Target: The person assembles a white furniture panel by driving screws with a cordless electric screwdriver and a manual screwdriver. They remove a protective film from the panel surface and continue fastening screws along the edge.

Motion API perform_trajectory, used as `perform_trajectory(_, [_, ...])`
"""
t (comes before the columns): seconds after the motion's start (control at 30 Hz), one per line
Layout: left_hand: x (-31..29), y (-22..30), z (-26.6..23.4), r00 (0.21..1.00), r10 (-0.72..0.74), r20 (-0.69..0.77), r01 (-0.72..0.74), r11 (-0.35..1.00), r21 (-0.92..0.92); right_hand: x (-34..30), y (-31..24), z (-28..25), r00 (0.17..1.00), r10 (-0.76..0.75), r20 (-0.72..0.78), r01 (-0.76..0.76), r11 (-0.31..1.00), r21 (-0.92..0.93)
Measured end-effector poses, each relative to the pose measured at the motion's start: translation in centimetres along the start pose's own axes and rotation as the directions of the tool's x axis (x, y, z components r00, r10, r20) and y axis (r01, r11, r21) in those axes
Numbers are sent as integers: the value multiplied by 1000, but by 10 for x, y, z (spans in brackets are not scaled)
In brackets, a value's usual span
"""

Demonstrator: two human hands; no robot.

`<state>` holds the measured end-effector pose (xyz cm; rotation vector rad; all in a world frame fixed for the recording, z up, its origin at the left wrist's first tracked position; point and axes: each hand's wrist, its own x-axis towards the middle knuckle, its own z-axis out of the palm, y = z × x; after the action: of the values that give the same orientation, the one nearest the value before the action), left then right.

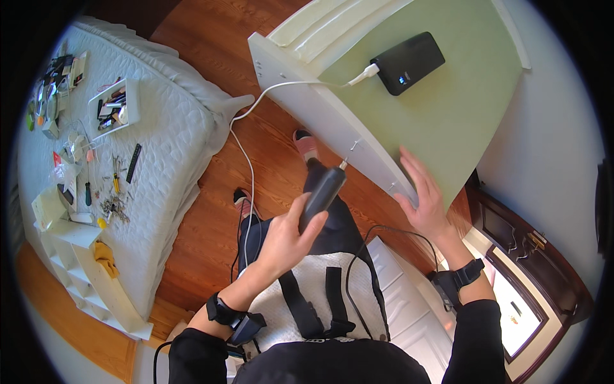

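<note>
My left hand (286, 238) is wrapped round a dark grey electric screwdriver (323, 193). Its bit points up and away, close to a small screw (355, 146) sticking out of a white panel (313, 105); I cannot tell whether bit and screw touch. That panel forms the side of a piece of furniture with a pale green board (457, 121). At the near end of the panel, my right hand (425, 200) rests on its edge with fingers stretched apart. Nothing is in that hand.
A black power bank (412, 63) lies on the green board, its white cable (251, 163) hanging toward me. The bed (166, 121) at left bears a white tray (131, 102), loose screws, screwdrivers and a white shelf unit (115, 291). My feet are on the wooden floor (204, 243).
</note>
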<state>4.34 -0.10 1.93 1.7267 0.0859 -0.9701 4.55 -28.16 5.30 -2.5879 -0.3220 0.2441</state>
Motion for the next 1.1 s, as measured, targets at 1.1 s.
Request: perform_trajectory(1.1, [45, -176, -167, 339, -286, -896, 241, 947, -212, -27, 22, 6, 977, 82, 199, -67, 994, -81])
